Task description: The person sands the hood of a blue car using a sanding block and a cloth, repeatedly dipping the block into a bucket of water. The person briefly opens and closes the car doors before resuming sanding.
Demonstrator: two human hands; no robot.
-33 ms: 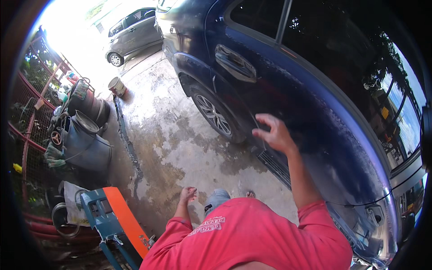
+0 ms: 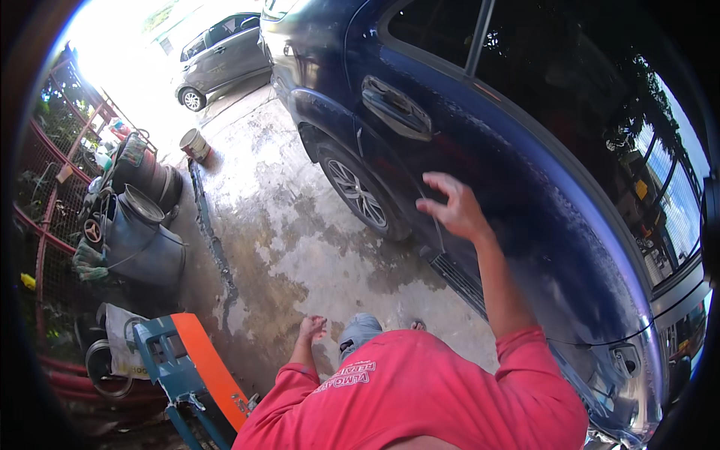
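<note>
In front of the dark blue door panel of a car, my right hand is raised with thumb and fingers apart, holding nothing. Whether its fingertips touch the panel I cannot tell. The door handle sits above it, amid worn, scuffed paint. Low by my body, my left hand hangs with fingers loosely bent and nothing visible in it. The car's rear wheel and a dark ridged side step are beyond and below my right hand.
On the left stand a blue-grey drum and an orange and teal panel near my left arm. A paint bucket rests on the stained concrete floor. A grey car is parked farther back; a red mesh fence runs along the left.
My right hand has shifted slightly up and to the left, staying open in front of the door. My left hand has hardly moved.
</note>
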